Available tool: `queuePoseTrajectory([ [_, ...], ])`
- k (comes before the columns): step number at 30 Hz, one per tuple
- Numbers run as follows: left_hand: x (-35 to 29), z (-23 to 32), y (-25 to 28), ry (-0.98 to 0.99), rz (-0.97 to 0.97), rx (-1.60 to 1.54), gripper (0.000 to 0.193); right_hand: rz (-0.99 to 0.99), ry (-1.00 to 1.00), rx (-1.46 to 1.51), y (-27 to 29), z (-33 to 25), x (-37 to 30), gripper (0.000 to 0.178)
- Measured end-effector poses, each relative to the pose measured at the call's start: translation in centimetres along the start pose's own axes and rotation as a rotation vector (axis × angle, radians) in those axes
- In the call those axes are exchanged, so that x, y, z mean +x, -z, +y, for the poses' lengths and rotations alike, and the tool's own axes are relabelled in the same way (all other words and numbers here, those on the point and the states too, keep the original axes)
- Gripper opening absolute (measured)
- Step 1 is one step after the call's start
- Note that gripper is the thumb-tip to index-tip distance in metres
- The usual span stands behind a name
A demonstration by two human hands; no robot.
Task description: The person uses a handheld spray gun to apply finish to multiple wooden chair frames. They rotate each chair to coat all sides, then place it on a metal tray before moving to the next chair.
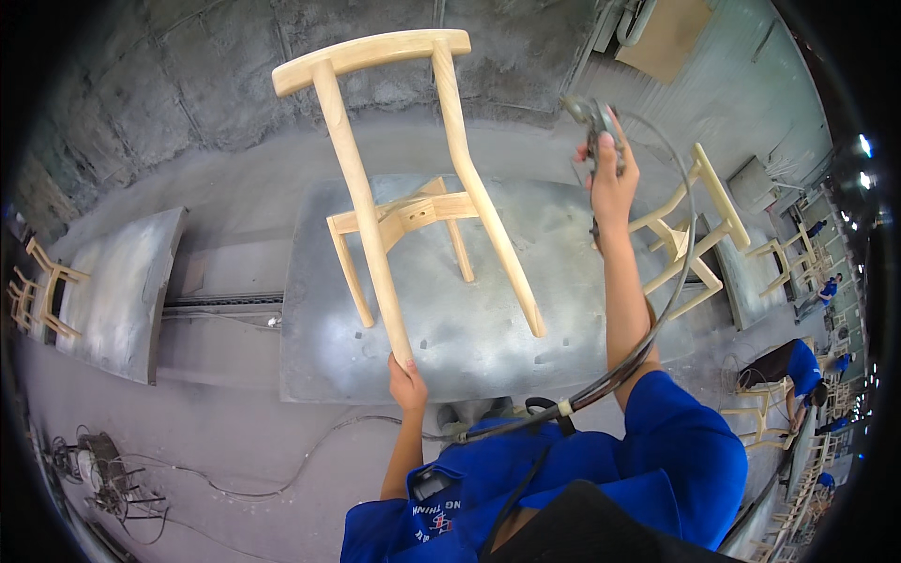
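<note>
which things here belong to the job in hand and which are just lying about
Seemingly in the job:
wooden chair frame, its leg in the left hand
spray gun, in the right hand
hose bundle
metal-topped table

Apparently just about:
chair frames at far left
second chair frame, at right
tan sheet, upper right

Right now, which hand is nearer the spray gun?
Right. The right hand is wrapped around the spray gun; the left hand is well apart, below and left of it in the picture, gripping the lower end of a chair leg.
</note>
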State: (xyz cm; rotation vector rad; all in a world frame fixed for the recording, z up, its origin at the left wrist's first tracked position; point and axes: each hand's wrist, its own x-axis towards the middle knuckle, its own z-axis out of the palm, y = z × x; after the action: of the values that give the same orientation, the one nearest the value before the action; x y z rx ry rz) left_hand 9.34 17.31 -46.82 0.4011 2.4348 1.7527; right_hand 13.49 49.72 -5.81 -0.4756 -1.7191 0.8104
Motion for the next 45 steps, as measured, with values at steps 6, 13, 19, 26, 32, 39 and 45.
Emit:
queuePoseTrajectory([
  [6,-2.0,-1.7,0.2,-0.047,0.017,0.096,0.051,-0.619,0.521,-0.057,-8.4,-11.3,2.8,0.046],
  [13,-3.6,-2.3,0.3,0.029,-0.009,0.034,0.047,-1.166,0.488,-0.098,-16.6,-23.1,4.8,0.050],
  [19,-3.5,-3.4,-1.1,0.047,0.043,0.037,0.046,-0.809,0.588,-0.304,-15.0,-25.1,10.2,0.041],
  [26,-3.5,-3.7,-1.2,0.045,0.063,0.053,0.047,-0.912,0.635,-0.481,-6.7,-22.5,9.8,0.046],
  [32,-3.6,-3.6,-1.3,0.015,0.090,0.076,0.047,-1.175,0.505,-0.347,-2.9,-20.7,8.0,0.048],
  [39,-3.8,-3.5,-1.4,-0.007,0.080,0.069,0.047,-0.783,0.781,-0.557,0.8,-20.7,11.1,0.048],
  [45,-3.8,-4.3,-1.6,0.045,0.064,0.124,0.049,-1.102,0.593,-0.555,4.4,-18.2,10.4,0.048],
])
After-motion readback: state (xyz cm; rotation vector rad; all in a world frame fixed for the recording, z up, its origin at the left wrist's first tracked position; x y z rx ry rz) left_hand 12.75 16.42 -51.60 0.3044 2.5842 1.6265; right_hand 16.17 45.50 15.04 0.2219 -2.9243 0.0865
